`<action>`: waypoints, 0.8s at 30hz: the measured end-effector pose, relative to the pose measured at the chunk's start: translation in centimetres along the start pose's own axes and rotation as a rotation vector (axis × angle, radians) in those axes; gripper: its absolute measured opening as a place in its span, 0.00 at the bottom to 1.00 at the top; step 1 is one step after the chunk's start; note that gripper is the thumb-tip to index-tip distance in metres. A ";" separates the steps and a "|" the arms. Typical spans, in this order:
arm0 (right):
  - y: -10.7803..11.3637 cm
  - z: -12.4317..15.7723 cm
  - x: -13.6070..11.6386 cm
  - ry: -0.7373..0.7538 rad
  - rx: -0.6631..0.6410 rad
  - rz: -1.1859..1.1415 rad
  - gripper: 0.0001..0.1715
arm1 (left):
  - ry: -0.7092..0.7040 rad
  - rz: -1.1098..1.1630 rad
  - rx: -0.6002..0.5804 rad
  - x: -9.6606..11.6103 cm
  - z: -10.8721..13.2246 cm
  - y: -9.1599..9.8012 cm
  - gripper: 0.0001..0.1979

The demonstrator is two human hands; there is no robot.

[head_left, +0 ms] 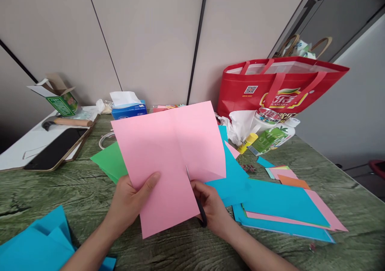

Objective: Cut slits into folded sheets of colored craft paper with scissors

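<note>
A large pink sheet of paper (150, 154) is held up in front of me, with a faint crease running down its middle. My left hand (134, 197) grips its left side, thumb on the front and fingers behind. On the right, my right hand (212, 205) is closed round the black handle of scissors (202, 213). One blade tip shows against the sheet near the crease, and the paper is cut from its lower edge up to there. The right part of the sheet curls away from the cut. Behind it lie green paper (111, 160) and blue paper (233, 178).
Blue folded paper (39, 239) lies front left; a pile of blue and pink sheets (285, 203) lies right. Behind stand a tissue box (129, 111), a red bag (255, 86), a yellow glue stick (247, 143) and a green carton (267, 140). A phone (55, 148) and hammer (67, 122) are left.
</note>
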State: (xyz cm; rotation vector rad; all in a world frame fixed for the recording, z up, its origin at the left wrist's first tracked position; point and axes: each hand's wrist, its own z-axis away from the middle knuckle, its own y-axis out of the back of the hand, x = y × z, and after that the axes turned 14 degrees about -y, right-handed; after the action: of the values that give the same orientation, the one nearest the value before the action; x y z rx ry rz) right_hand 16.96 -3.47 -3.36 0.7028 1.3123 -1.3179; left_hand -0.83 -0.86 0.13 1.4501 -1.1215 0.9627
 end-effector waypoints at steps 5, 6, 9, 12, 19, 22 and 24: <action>0.1 -0.1 0.2 0.027 0.023 0.037 0.17 | 0.022 -0.023 -0.020 0.2 0.0 0.0 0.13; 0.1 -0.2 0.2 0.030 0.025 0.042 0.17 | 0.027 -0.031 -0.025 0.2 -0.1 0.0 0.13; 0.1 -0.2 0.3 0.027 0.037 0.036 0.16 | 0.030 -0.052 -0.027 0.2 -0.1 0.0 0.14; 0.1 -0.2 0.3 0.024 0.030 0.012 0.15 | 0.048 0.005 -0.029 0.1 -0.1 0.0 0.14; 0.2 0.0 0.2 -0.002 -0.049 -0.050 0.18 | 0.214 0.235 -0.083 0.3 -0.2 -0.2 0.13; 0.1 0.0 0.3 -0.001 -0.044 -0.051 0.18 | 0.162 0.171 -0.087 0.3 -0.3 -0.2 0.12; 0.1 0.0 0.3 -0.001 -0.043 -0.051 0.18 | 0.124 0.118 -0.088 0.2 -0.3 -0.1 0.13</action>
State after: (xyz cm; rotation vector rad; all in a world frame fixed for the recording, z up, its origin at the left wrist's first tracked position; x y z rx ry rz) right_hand 16.98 -3.50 -3.69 0.6421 1.3618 -1.3266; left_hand -0.66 -0.58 0.35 1.2480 -1.1529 1.0582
